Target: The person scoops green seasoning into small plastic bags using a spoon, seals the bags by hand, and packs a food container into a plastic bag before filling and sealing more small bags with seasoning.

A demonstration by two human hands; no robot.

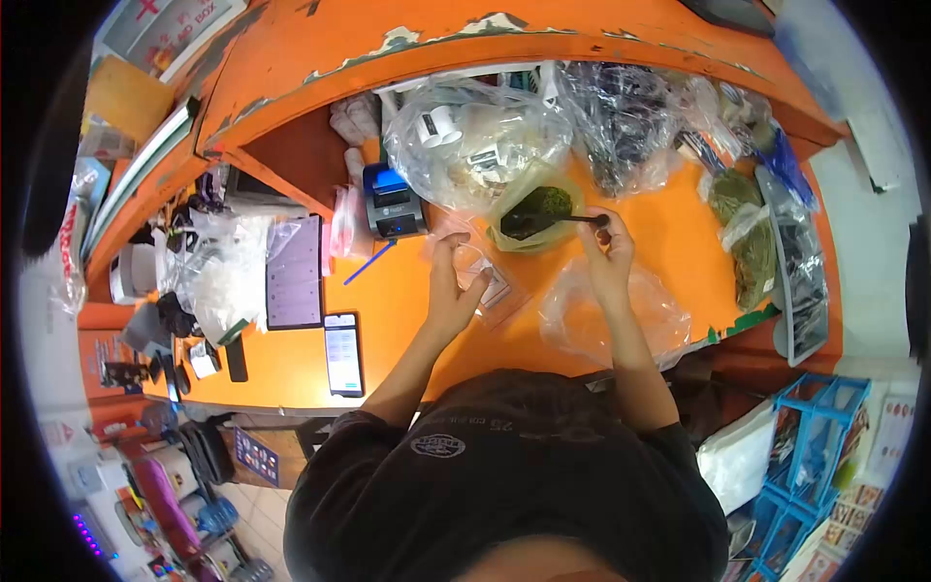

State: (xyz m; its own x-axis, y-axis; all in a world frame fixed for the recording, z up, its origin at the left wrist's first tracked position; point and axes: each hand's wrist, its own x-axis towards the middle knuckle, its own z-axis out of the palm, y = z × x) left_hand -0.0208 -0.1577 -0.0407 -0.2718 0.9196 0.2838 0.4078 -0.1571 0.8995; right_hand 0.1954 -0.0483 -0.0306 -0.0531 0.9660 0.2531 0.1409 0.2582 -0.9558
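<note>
My right hand (609, 254) grips the handle of a dark scoop (580, 219), whose other end reaches into an open bag. That pale greenish bag (508, 200) stands on the table with its rim rolled down, and green leafy bits (549, 202) lie inside. The scoop's tip is lost against the dark contents. To the left of it, my left hand (454, 294) has thumb and fingers curved around the mouth of a small clear plastic bag (500, 303) with a pale label. A larger clear plastic bag (567, 315) lies beneath my right forearm.
Behind the open bag sits a big clear bag of packets (485, 141), beside a small label printer (395, 206). A purple clipboard (294, 272), a lit phone (343, 354) and a blue strip (370, 262) lie leftward. Bags of green material (747, 242) and a grey tray (810, 301) are rightward.
</note>
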